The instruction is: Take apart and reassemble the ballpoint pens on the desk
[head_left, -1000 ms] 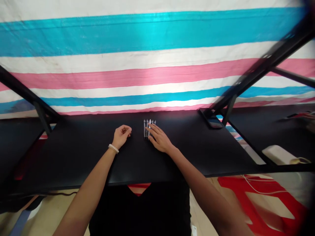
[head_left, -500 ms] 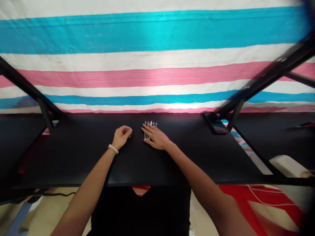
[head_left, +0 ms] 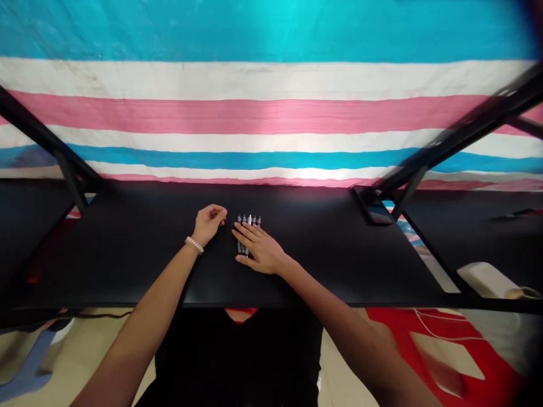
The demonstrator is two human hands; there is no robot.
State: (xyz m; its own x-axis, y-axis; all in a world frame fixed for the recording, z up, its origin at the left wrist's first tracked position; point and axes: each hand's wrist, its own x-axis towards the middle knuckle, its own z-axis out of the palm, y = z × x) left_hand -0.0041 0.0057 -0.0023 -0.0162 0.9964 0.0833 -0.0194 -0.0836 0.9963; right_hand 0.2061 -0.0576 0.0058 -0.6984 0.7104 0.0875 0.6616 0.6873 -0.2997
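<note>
While the left hand (head_left: 207,224) is seen resting on the black desktop (head_left: 127,265), its fingers (head_left: 217,213) are curled loosely inward, and nothing is seen held in them. A pale beaded bracelet (head_left: 194,245) is worn on that wrist. Just to the right of that hand, a tight row of slim dark pens (head_left: 249,225) is laid side by side near the middle of the desktop, with pale tips or caps at the far end. Their exact kind cannot be told at this size. The right hand (head_left: 263,252) is placed flat over the near part of the row, its fingers (head_left: 248,242) spread moderately wide and lying across the pens. No closed grip is shown, and the pens are partly hidden by that hand. The two hands are set close together but are not touching.

Black metal struts (head_left: 466,127) are angled up from the desktop on either side. A striped tarpaulin (head_left: 254,116) in blue, white and pink is hung beyond them. A dark flat device (head_left: 375,213) is placed by the far right corner of the desktop. Below the desktop at right, a white block (head_left: 486,280) and a thin white cable (head_left: 445,333) are seen over a red-and-cream floor mat (head_left: 424,362).
</note>
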